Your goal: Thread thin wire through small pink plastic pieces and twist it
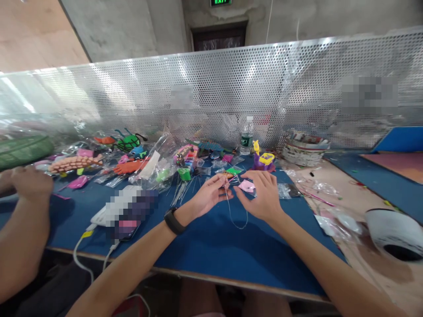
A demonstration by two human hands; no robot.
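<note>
- The blue desk (205,246) runs across the near view, its front edge at 6 o'clock
- The left hand (208,193), a black wristband (174,221) on its wrist, has its fingertips pinched together on a thin wire (231,211) that droops in a loop toward the desk
- The right hand (262,196), just at 3 o'clock of the left, closes thumb and fingers on a small pink piece (247,186); whether it also grips the wire cannot be told
- At 9 o'clock a co-worker's forearm and hand (29,182) lie on the desk, well apart
- Beyond the hands, at 12 o'clock, lie a green cup (184,174) and clear bags of bright craft figures (128,141)
- Farther back stand a purple and yellow toy (264,160) and a water bottle (246,135)
- A perforated metal screen (231,88) closes the far side
</note>
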